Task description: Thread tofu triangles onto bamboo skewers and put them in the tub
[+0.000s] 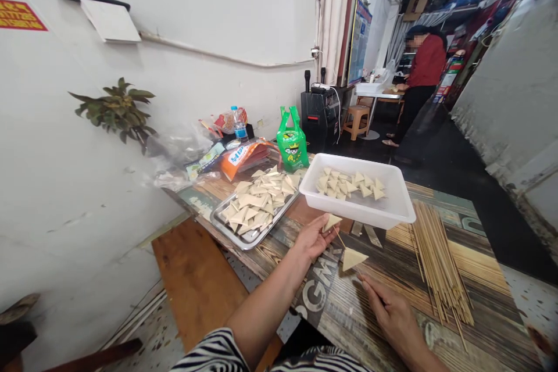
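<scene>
Near the white rectangular plastic tub [357,211], pinches a pale flat triangle [332,221] in left hand [311,237], a thin wooden skewer [340,238] through a second such triangle [354,258] in right hand [392,309].

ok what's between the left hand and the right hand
In the head view, a thin skewer runs between the left hand and the right hand, with one pale triangle threaded on it.

Sleeve [215,351] with black-and-white stripes

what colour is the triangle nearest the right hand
Pale cream; the triangle shows best in the head view.
</scene>
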Motion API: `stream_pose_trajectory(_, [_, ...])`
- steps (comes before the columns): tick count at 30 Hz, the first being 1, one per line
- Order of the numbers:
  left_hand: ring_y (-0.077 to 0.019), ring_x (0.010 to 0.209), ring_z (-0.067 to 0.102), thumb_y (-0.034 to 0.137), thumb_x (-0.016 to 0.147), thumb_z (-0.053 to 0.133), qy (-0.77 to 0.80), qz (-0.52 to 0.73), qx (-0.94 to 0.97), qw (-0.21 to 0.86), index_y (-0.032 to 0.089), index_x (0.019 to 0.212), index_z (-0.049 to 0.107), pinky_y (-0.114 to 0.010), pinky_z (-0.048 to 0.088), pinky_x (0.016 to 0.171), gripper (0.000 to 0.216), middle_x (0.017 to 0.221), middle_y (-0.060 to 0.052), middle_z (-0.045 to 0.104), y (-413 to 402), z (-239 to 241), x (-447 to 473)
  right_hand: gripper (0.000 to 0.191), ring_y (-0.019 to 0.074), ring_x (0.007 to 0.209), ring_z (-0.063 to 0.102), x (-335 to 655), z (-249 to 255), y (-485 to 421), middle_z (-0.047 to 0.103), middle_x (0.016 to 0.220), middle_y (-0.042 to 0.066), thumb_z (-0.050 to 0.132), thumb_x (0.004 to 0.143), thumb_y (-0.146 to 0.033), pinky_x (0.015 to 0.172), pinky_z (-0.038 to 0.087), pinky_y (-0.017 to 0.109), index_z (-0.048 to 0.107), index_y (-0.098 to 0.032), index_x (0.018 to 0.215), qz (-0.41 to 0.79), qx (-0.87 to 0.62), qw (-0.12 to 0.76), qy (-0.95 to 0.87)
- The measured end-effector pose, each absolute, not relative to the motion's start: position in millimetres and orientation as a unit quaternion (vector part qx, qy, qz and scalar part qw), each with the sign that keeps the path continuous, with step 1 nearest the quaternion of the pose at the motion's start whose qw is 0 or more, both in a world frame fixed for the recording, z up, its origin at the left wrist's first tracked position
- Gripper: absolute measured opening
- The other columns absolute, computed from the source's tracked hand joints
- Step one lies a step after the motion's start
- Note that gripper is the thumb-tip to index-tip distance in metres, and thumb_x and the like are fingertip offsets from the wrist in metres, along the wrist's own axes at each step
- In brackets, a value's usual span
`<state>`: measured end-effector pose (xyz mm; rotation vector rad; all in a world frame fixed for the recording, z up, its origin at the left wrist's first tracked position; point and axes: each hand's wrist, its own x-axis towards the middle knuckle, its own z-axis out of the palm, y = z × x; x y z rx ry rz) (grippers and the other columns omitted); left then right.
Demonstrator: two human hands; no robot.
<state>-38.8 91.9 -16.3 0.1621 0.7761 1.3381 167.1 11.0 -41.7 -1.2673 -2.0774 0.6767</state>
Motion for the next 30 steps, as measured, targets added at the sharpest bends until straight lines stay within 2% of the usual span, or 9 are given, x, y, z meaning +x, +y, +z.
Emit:
stream_pose_trajectory(19, [-0.0167,0.075,0.064,0.02,0.073,0.063,0.342,0.585,0.115,0.726,0.01,0.086,0.059,-0.025,0.053,0.067,0.017,0.083,-0.009,0.066,86.5,-12.0,-31.9,0.033,0.0197,0.086,0.065,162.6,-37.2,14.2,0.068,0.096,0.007,0.043,0.085,-0.034,0.079,0.052,0.028,0.066,-0.016,0.099,0.239,-0.479,0.322,-0.781])
stream_pose_trajectory(24, [-0.0164,0.076,0.064,0.02,0.073,0.063,0.351,0.563,0.131,0.736,0.011,0.085,0.058,-0.025,0.052,0.065,0.016,0.085,-0.01,0.066,83.4,-11.7,-26.8,0.032,0.0183,0.09,0.064,159.3,-36.2,14.3,0.067,0.1,0.006,0.042,0.086,-0.033,0.081,0.051,0.028,0.065,-0.017,0.102,0.245,-0.488,0.325,-0.773])
stream_pose_trajectory(30, [-0.0142,0.068,0.063,0.02,0.074,0.062,0.355,0.53,0.158,0.754,0.009,0.084,0.06,-0.023,0.052,0.063,0.015,0.077,-0.009,0.066,73.8,-1.1,-20.8,0.03,0.0178,0.086,0.065,156.3,-31.5,11.1,0.068,0.097,0.006,0.042,0.086,-0.03,0.078,0.052,0.028,0.064,-0.017,0.102,0.227,-0.488,0.341,-0.77])
